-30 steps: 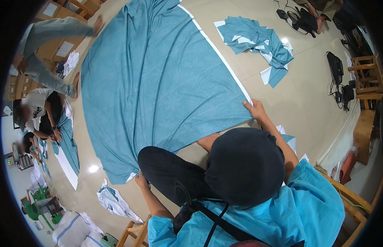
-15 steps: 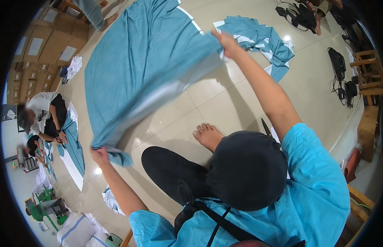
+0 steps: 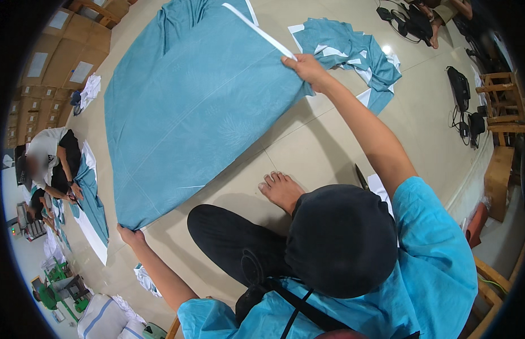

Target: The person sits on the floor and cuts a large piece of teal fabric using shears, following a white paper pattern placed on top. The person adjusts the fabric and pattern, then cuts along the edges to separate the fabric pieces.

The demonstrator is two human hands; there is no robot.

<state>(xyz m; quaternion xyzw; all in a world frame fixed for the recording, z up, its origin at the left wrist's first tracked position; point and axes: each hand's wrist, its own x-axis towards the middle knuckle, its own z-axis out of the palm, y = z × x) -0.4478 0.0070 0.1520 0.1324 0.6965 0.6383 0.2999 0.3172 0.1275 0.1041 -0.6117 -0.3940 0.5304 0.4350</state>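
A large teal fabric sheet (image 3: pixel 189 124) stretches from the top edge to the centre-left of the frame. At lower left, the left hand (image 3: pixel 131 234) is closed on its corner; at upper centre, the right hand (image 3: pixel 307 72) grips it at the end of its white border strip (image 3: pixel 261 29). A pile of teal and white fabric pieces (image 3: pixel 338 42) lies at upper right on the tiled floor (image 3: pixel 324 152). Cardboard boxes (image 3: pixel 70 48) stand stacked at upper left.
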